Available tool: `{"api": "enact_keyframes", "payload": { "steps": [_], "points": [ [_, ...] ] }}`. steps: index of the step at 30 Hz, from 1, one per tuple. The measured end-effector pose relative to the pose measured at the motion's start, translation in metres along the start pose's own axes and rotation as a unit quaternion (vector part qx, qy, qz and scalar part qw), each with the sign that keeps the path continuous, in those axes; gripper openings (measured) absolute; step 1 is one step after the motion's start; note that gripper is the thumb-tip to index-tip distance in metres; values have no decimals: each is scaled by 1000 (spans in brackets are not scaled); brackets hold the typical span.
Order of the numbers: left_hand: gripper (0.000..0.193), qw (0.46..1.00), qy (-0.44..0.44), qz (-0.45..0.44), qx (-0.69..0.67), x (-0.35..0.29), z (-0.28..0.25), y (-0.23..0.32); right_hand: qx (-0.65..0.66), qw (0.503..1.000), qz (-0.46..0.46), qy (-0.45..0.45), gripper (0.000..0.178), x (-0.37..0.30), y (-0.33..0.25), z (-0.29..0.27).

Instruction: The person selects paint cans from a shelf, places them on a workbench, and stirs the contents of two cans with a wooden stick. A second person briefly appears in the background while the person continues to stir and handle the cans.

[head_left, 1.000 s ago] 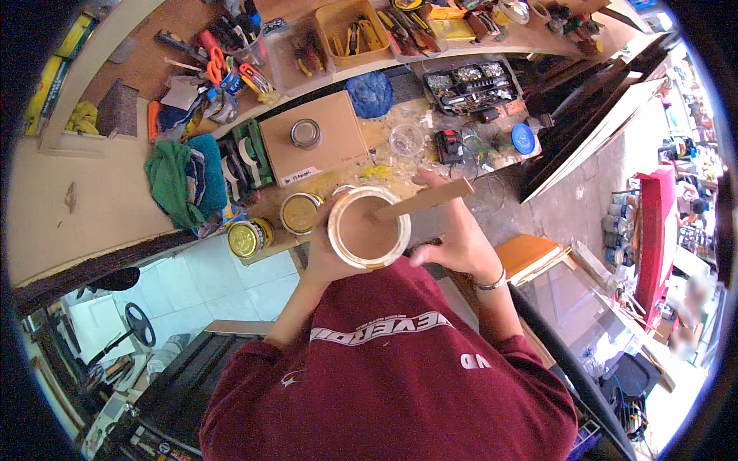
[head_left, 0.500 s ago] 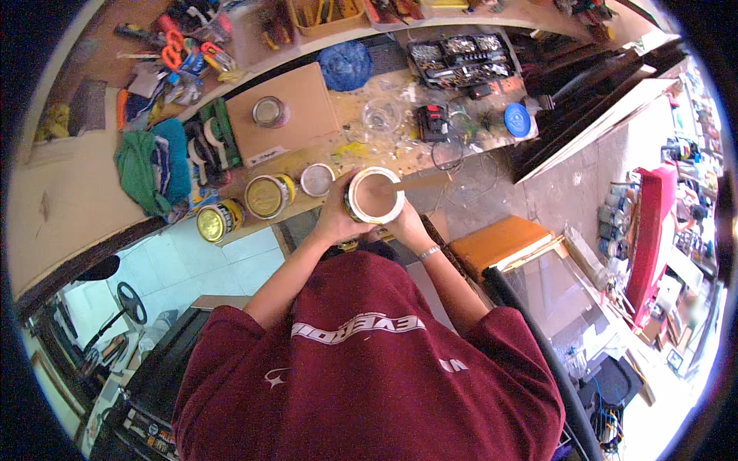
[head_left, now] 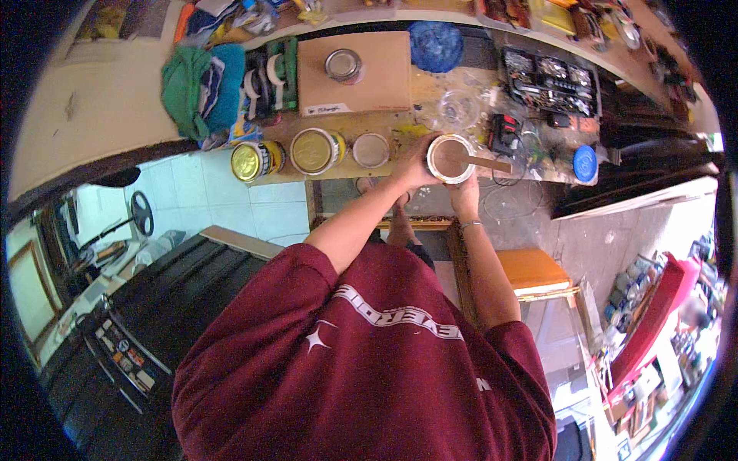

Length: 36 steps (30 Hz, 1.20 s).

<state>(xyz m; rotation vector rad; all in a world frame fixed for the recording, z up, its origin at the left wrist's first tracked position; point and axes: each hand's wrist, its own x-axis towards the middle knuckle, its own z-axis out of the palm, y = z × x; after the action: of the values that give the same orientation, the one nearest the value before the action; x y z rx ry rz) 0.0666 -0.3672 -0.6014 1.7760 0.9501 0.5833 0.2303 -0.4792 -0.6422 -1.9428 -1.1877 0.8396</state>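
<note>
An open paint can [head_left: 440, 169] with pinkish-brown paint is held up at the bench's front edge between both hands. A flat wooden stir stick [head_left: 492, 164] stands in the paint, leaning on the rim and jutting out to the right. My left hand [head_left: 416, 164] wraps around the can's left side. My right hand [head_left: 464, 197] grips it from the near right side, its fingers partly hidden. Left of the can, a round pale lid [head_left: 371, 150] lies on the bench, beside a larger yellow can [head_left: 314, 151] and a smaller yellow can [head_left: 254, 161].
On the workbench [head_left: 415, 104] a small tin [head_left: 344, 66] stands on a cardboard box [head_left: 388, 69]. Further right are clear plastic containers [head_left: 459, 109], a battery pack [head_left: 503, 132], a black organizer tray [head_left: 550, 81] and a blue lid [head_left: 585, 163]. An orange-brown wooden piece [head_left: 530, 269] lies below right.
The whole view has shifted, so the bench appears further right and higher. Both hands have carried the can somewhat to the right, away from the pale lid, with the stick still in it.
</note>
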Motion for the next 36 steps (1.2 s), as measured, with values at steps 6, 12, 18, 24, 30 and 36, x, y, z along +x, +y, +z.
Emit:
{"api": "enact_keyframes", "payload": {
  "steps": [6, 12, 18, 24, 30, 36],
  "points": [
    [115, 984, 4, -155, 86, -31, 5, -6, -42, 999, -3, -3, 78, -7, -3, 4],
    [93, 965, 59, -59, 248, -101, -94, 33, -68, 994, -65, 59, 71, -42, 6, 8],
    [122, 883, 129, -155, 424, -126, -203, 20, -140, 988, 53, -27, 65, -101, 90, 8],
    [122, 934, 41, -84, 344, -110, -233, -32, -129, 981, 136, -49, 60, -126, 100, 10],
    [118, 977, 91, -90, 169, -101, -267, -30, -85, 971, 193, -110, 45, -139, 121, 47],
    [102, 998, 56, -25, 3, -106, -353, 80, 20, 968, 189, -162, 49, -150, 74, 77]
  ]
}}
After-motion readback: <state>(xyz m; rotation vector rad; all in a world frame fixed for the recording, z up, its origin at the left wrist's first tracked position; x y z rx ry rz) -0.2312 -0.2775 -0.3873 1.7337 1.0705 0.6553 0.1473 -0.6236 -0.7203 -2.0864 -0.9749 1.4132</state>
